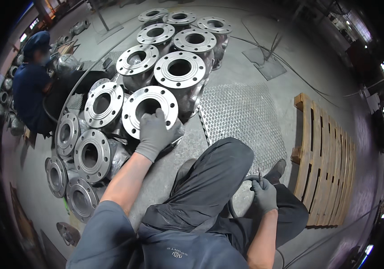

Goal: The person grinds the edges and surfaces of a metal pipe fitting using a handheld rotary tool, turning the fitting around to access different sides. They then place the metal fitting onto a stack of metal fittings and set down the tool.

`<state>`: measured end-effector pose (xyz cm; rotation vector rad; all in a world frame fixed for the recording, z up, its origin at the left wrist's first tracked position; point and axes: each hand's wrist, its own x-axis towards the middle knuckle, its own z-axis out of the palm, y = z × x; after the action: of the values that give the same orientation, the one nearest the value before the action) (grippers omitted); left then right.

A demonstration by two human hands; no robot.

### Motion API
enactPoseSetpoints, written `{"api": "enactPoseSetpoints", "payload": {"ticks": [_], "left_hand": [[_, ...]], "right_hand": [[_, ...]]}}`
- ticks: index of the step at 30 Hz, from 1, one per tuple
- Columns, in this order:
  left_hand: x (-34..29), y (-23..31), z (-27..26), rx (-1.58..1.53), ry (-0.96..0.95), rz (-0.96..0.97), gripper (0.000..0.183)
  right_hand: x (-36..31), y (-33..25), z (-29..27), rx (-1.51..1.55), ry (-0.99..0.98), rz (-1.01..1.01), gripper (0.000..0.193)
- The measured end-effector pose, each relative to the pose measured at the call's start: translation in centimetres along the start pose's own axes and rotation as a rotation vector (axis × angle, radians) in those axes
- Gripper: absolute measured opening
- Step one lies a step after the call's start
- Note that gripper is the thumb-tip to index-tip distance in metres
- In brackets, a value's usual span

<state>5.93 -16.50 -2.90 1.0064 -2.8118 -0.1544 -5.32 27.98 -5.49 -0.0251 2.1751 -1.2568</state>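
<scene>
My left hand (155,132), in a grey glove, lies over the face of a flanged metal fitting (131,107), its fingers bent at the rim of the round bore. Bolt holes ring this bright flange. Beside my right knee, my right hand (266,196), gloved too, is closed round a slim hand tool (260,178) whose tip points up. A dark hose (231,207) curves close by that hand; where it joins the tool is hard to make out. More flanged fittings (179,69) stand in rows ahead, and others (92,155) lean at the left.
A perforated metal mat (245,119) lies on the grey floor in front of me. At the right is a wooden pallet (324,166). Another person (30,87) sits far left beyond the fittings. Cables (306,85) and a flat stand base (266,63) are farther off.
</scene>
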Motion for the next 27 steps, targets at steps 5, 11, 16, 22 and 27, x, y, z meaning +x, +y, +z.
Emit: {"api": "enactPoseSetpoints", "payload": {"ticks": [5,11,16,22,27], "left_hand": [[0.3,-1.0,-1.5,-0.08,-0.081,0.105,0.081],[0.6,-6.3,-4.1,-0.04,-0.216,0.477,0.079],[0.1,-5.5,-3.4,-0.021,-0.211,0.399,0.075],[-0.7,-4.3,-2.3,-0.028,0.004,0.366,0.057],[-1.2,-6.1,-1.4,0.002,0.026,0.322,0.077]], "right_hand": [[-0.5,2.1,-0.6,0.035,0.041,-0.063,0.025],[-0.1,-0.2,-0.6,0.003,0.098,-0.02,0.018],[-0.3,-0.9,-0.4,0.052,0.174,0.057,0.019],[-0.3,-1.2,-1.4,0.13,0.263,0.058,0.025],[-2.1,-2.9,-0.8,0.431,0.294,-0.023,0.027]]}}
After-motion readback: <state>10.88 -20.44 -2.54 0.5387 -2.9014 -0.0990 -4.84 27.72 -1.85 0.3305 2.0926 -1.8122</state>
